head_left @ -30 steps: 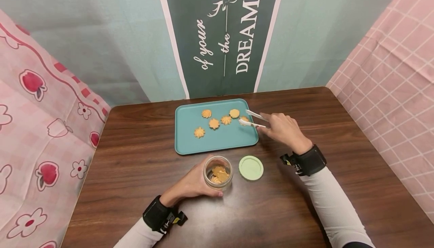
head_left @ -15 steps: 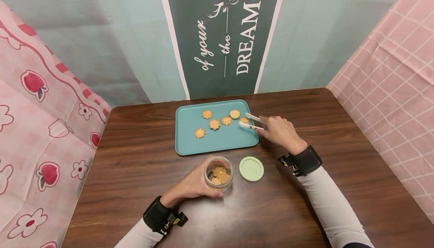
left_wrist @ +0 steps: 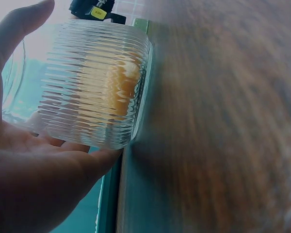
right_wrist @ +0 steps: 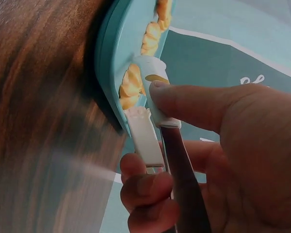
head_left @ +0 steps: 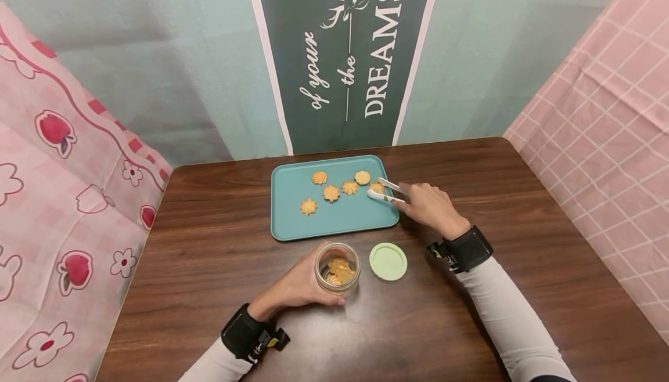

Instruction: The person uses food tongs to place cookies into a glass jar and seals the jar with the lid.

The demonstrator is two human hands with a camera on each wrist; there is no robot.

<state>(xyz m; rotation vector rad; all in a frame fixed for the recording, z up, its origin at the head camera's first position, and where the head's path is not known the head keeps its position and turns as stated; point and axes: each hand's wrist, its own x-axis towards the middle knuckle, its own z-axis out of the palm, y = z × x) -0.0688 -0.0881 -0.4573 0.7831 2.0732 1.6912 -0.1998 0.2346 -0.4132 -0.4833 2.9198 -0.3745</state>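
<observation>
The right hand [head_left: 430,206] pinched white tongs [head_left: 385,190], fingers [right_wrist: 194,104] curled round them, tips straddling a cookie [head_left: 377,187] at the teal tray's [head_left: 334,222] right edge. The left hand [head_left: 298,284] cupped the ribbed glass jar [head_left: 337,267] on the worktop [head_left: 209,266], fingers [left_wrist: 94,162] wrapped against its side.

Bare bench [head_left: 522,242] lies open along the right edge and front corners. The tray [head_left: 334,222] blocks the back middle; jar [head_left: 337,267] and lid [head_left: 388,261] stand just before it.
</observation>
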